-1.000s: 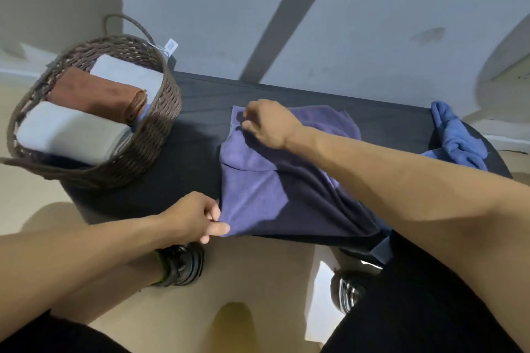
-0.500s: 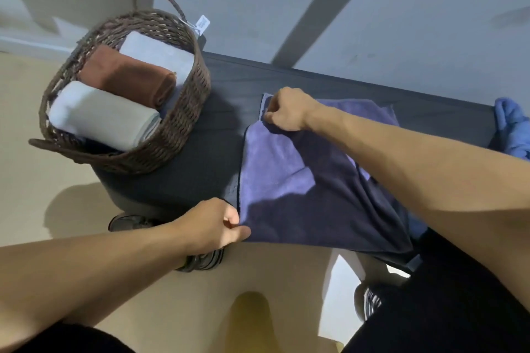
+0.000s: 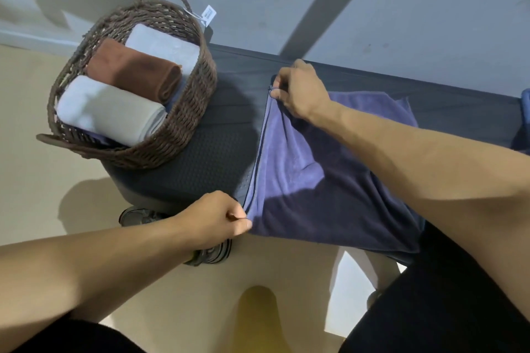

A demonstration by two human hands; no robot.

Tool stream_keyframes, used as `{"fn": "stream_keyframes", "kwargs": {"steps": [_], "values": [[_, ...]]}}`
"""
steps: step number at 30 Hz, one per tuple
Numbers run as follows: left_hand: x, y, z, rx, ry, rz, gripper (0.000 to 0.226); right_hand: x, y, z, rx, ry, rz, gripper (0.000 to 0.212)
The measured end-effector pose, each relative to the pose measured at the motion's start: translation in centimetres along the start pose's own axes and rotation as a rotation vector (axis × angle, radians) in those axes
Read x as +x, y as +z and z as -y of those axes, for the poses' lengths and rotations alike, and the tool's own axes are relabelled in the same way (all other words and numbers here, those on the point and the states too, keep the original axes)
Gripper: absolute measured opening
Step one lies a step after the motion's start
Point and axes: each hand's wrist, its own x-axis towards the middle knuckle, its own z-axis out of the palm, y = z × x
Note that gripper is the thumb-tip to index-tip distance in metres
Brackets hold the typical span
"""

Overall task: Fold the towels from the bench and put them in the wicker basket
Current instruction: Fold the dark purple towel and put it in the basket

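On the dark counter point(image 3: 218, 152), beside the wicker basket point(image 3: 183, 135), the purple towel point(image 3: 301, 180) is lying doubled, soft and limp, so corners are probably offering the best hold: the left hand point(image 3: 213, 219) is pinching its near corner, the right hand point(image 3: 301, 92) its far corner.

Dark padded bench point(image 3: 218, 152), textured top, set against the wall before me. On it, left end: brown wicker basket point(image 3: 183, 129), overhanging the edge. Middle: purple towel point(image 3: 292, 169), spread flat, its near edge draping over my side. Far right: a blue cloth point(image 3: 526, 112), mostly out of view.
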Motion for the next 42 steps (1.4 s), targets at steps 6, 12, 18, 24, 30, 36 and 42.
{"fn": "stream_keyframes", "kwargs": {"steps": [6,12,18,24,30,36,42], "values": [[0.4,-2.3,-0.3,-0.170,-0.274,0.062,0.032,1.2,-1.1,0.4,-0.105,0.011,0.117,0.021],[0.2,-2.6,0.2,-0.332,-0.286,0.016,0.022,1.0,-1.6,0.0,-0.199,-0.037,0.280,0.032],[-0.3,-2.6,0.3,-0.262,-0.314,0.085,0.021,1.3,-2.1,2.9,-0.034,-0.184,0.212,0.018],[-0.5,-5.3,1.6,-0.231,-0.395,0.038,0.019,3.5,-1.7,5.1,0.071,-0.142,0.140,0.014],[-0.3,-4.9,3.8,-0.270,-0.410,-0.032,0.017,5.1,1.4,6.2,0.060,-0.078,0.111,0.022],[0.1,-5.1,4.3,-0.152,-0.381,-0.051,0.026,5.6,3.0,7.0,0.096,0.004,0.055,0.019],[0.6,-6.3,3.1,0.053,-0.407,0.053,0.028,3.1,-1.0,5.9,0.206,0.012,-0.072,0.027]]}}
